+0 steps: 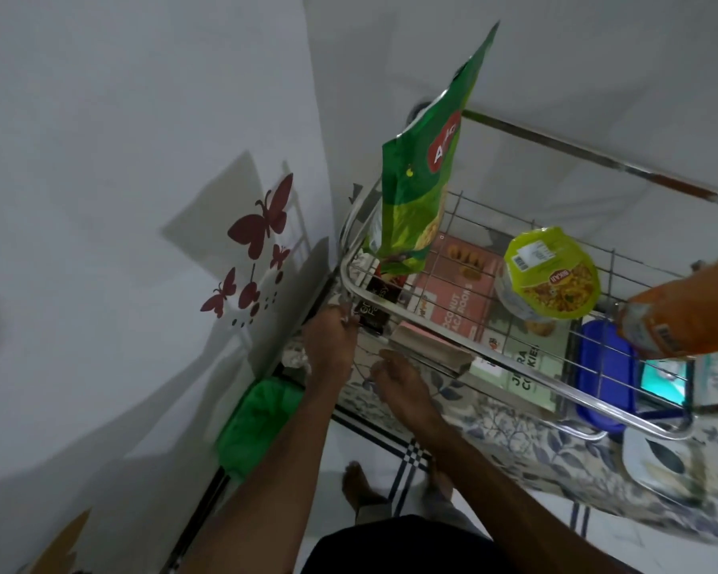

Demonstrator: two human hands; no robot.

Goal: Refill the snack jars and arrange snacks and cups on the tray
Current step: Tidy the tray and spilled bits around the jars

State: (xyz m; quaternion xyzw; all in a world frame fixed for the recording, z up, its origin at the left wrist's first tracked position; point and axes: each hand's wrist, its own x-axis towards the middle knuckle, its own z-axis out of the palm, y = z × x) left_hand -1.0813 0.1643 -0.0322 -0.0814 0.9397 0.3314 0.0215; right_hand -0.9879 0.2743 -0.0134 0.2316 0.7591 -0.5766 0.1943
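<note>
A steel wire basket (515, 397) stands on a surface covered with a floral cloth. In its left corner a tall green snack bag (421, 188) stands upright. Further right lie a yellow-green snack packet (556, 279), a pink macaroon box (457, 283) and a pale green cookie box (523, 366). A dark biscuit packet (376, 300) leans at the left rim. My left hand (330, 339) is at the basket's left front corner, fingers curled on the rim beside the dark packet. My right hand (398, 379) sits just below the front rail with fingers bent; what it holds is unclear.
An orange packet (680, 312) juts in from the right edge above a blue-lidded container (604, 366). A white dish (660, 461) lies on the floral cloth (515, 445) at the right. A green bag (262, 420) hangs by the wall at left. Tiled floor and feet lie below.
</note>
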